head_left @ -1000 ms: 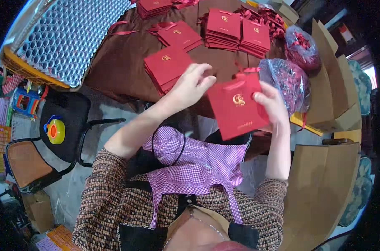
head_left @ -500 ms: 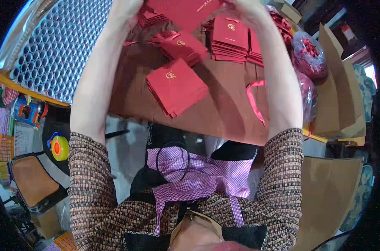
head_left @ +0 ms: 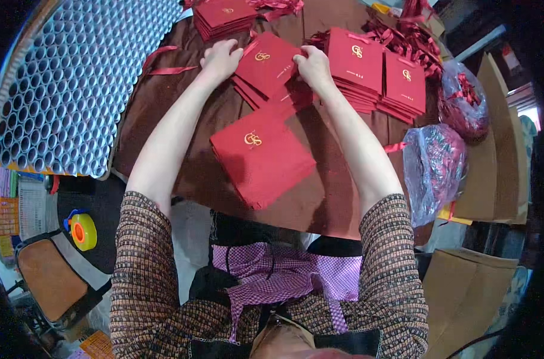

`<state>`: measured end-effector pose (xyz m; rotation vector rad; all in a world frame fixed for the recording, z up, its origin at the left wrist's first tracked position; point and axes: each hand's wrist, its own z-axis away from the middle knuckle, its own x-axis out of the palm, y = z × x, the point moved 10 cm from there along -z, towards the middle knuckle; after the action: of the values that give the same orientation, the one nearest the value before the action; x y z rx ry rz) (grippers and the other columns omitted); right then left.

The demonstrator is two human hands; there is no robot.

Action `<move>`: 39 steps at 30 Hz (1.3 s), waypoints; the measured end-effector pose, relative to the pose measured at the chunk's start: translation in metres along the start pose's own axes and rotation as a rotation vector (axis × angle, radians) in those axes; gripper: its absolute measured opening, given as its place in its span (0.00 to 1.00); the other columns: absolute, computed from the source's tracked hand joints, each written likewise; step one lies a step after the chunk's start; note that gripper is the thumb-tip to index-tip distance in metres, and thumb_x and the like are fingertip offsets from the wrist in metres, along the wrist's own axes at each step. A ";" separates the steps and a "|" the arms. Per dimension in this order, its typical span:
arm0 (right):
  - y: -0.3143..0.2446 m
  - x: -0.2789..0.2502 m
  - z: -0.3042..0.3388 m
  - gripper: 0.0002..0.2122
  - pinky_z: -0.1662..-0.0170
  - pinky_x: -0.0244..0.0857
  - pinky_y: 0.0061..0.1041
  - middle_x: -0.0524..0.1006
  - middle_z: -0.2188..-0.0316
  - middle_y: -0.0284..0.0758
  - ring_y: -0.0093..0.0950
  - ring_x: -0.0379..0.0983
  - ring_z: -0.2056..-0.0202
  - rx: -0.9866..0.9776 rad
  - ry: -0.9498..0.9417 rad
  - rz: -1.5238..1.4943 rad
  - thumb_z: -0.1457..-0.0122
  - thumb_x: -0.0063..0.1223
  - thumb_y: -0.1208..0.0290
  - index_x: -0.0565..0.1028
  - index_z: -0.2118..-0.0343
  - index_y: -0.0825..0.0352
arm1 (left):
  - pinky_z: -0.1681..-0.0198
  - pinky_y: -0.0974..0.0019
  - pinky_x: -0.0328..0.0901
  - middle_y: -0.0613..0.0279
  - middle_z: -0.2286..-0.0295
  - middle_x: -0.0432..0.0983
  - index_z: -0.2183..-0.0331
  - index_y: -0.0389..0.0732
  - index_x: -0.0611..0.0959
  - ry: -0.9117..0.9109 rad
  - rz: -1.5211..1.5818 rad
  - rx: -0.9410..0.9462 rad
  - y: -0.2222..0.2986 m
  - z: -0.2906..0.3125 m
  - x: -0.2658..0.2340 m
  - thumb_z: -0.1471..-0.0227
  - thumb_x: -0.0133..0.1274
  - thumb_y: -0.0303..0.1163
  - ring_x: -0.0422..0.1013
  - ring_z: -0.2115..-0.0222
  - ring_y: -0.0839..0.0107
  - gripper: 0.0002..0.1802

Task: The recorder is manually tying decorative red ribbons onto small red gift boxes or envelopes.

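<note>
Both my hands are at a flat red gift bag (head_left: 266, 60) with a gold emblem, which lies over a small pile of similar bags. My left hand (head_left: 220, 60) is at its left edge, fingers bent. My right hand (head_left: 313, 64) pinches its right edge between thumb and fingers. Nearer me, a skewed stack of red bags (head_left: 266, 158) rests on the brown cloth. Right of my right hand stand a taller stack of red bags (head_left: 356, 63) and a smaller red stack (head_left: 405, 84). Another red stack (head_left: 224, 17) sits beyond my left hand.
A rack of pale blue tube ends (head_left: 62, 90) borders the table's left. Dark red ribbons (head_left: 403, 42) are heaped at the far right; a loose ribbon (head_left: 170, 70) lies on the left. Clear plastic bags (head_left: 433, 167) and cardboard (head_left: 493, 137) are at the right edge.
My hands have come down from the far edge of the view toward me, with a red bag between them. The view has shifted, showing more of the far table.
</note>
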<state>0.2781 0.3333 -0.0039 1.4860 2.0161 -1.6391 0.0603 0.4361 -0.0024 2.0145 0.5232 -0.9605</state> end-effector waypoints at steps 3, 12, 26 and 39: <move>0.009 0.011 0.005 0.18 0.64 0.69 0.33 0.76 0.67 0.51 0.40 0.76 0.67 0.015 -0.095 0.030 0.50 0.54 0.69 0.72 0.58 0.73 | 0.51 0.55 0.60 0.50 0.53 0.68 0.52 0.41 0.72 0.095 -0.375 0.169 0.039 0.014 0.005 0.50 0.48 0.46 0.66 0.53 0.55 0.27; -0.028 0.016 0.055 0.11 0.66 0.70 0.41 0.70 0.64 0.51 0.48 0.73 0.66 -0.135 -0.288 0.553 0.46 0.43 0.72 0.65 0.62 0.72 | 0.48 0.46 0.54 0.51 0.46 0.57 0.45 0.44 0.63 -0.233 -0.223 0.151 0.052 0.042 0.033 0.53 0.52 0.53 0.57 0.47 0.51 0.38; -0.044 -0.069 0.108 0.15 0.51 0.62 0.36 0.71 0.55 0.48 0.43 0.68 0.54 -0.306 -0.254 0.167 0.46 0.48 0.69 0.71 0.56 0.67 | 0.49 0.45 0.56 0.47 0.46 0.54 0.49 0.46 0.70 0.067 -0.236 0.305 0.071 0.059 0.001 0.59 0.58 0.51 0.54 0.46 0.47 0.36; 0.089 -0.230 0.222 0.16 0.58 0.64 0.37 0.76 0.68 0.47 0.44 0.73 0.62 0.355 -0.063 0.422 0.47 0.50 0.56 0.78 0.68 0.65 | 0.58 0.58 0.65 0.44 0.66 0.74 0.63 0.35 0.80 -0.223 -0.063 0.100 0.082 0.146 -0.014 0.54 0.56 0.43 0.71 0.63 0.51 0.22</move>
<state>0.3615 0.0121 -0.0028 1.7885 1.3010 -1.8796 0.0403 0.2691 -0.0047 1.9559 0.4256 -1.2535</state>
